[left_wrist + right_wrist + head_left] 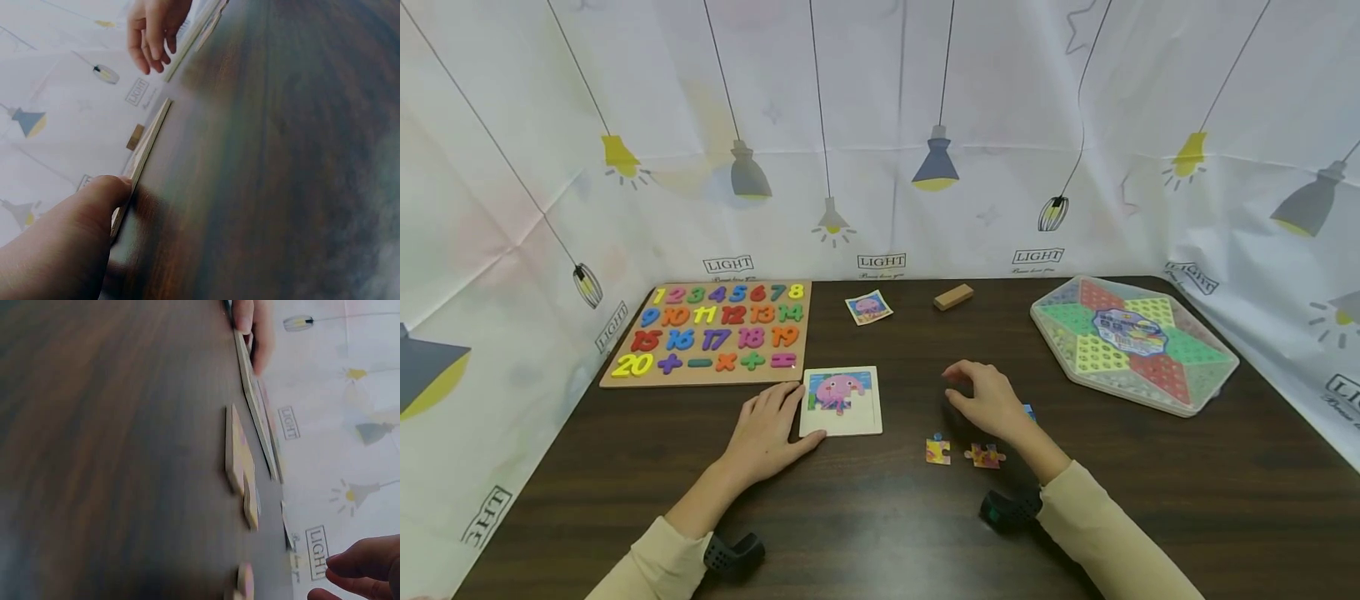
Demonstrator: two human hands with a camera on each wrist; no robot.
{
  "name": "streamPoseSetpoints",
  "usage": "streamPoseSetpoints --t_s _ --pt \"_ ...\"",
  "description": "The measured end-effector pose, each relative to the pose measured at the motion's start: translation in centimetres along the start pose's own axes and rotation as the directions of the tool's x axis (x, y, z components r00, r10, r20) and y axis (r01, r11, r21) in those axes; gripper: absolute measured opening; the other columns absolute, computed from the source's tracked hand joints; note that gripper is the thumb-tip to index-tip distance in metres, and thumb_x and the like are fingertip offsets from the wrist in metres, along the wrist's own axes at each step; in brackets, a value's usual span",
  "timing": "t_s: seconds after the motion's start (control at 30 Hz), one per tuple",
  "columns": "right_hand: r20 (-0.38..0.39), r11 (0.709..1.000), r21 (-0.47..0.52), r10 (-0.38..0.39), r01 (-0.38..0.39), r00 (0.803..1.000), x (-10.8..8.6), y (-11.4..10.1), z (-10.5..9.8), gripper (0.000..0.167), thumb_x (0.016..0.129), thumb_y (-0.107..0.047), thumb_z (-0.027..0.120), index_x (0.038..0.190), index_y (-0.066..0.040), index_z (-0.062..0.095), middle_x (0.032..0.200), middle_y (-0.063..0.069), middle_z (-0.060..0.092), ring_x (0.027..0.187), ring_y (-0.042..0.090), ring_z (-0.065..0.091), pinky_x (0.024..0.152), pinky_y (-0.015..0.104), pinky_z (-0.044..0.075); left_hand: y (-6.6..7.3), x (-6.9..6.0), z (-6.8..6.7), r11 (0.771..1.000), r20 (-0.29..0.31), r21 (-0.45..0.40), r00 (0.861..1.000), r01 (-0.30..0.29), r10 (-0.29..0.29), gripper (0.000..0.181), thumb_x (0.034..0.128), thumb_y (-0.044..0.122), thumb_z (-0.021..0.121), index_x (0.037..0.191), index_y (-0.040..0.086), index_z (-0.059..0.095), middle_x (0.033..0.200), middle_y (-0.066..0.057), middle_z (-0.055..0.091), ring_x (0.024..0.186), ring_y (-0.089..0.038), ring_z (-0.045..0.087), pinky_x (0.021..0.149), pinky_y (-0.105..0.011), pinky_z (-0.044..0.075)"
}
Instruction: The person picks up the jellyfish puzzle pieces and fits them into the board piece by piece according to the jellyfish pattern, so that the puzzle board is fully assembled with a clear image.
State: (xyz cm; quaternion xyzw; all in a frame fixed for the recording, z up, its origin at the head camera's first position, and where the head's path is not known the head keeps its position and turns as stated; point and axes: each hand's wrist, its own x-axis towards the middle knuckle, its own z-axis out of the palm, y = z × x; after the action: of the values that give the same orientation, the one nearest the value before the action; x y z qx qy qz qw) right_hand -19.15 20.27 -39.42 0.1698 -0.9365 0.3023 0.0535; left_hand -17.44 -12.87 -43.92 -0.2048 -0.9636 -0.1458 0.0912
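A square wooden puzzle board with a partly assembled pink octopus picture lies on the table. My left hand rests at its left side, fingers extended against the edge and thumb at the lower-left corner; the left wrist view shows the thumb touching the board's side. To the right, my right hand hovers over the table with fingers loosely bent and nothing visible in them. Below it lie a yellow puzzle piece and a red-and-purple piece. A blue piece is partly hidden by the right hand.
At the back left lies a board of coloured numbers. Farther back are a small octopus picture card and a wooden block. A hexagonal checkers box lies at the right, before the lamp-printed cloth.
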Motion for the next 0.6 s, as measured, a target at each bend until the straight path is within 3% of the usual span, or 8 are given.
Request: streamPoseSetpoints --t_s 0.6 --pt "-0.013 0.997 -0.047 0.067 -0.068 0.998 -3.0 3.7 -3.3 0.038 0.085 -0.012 0.063 0.118 0.004 0.053 0.11 0.025 0.057 0.101 0.042 0.049 0.081 0.055 0.039 0.0 0.1 0.3 1.0 -0.013 0.002 1.0 -0.001 0.001 0.079 0.0815 0.062 0.051 0.136 0.005 0.043 0.137 -0.012 0.04 0.125 -0.028 0.034 0.097 -0.05 0.028"
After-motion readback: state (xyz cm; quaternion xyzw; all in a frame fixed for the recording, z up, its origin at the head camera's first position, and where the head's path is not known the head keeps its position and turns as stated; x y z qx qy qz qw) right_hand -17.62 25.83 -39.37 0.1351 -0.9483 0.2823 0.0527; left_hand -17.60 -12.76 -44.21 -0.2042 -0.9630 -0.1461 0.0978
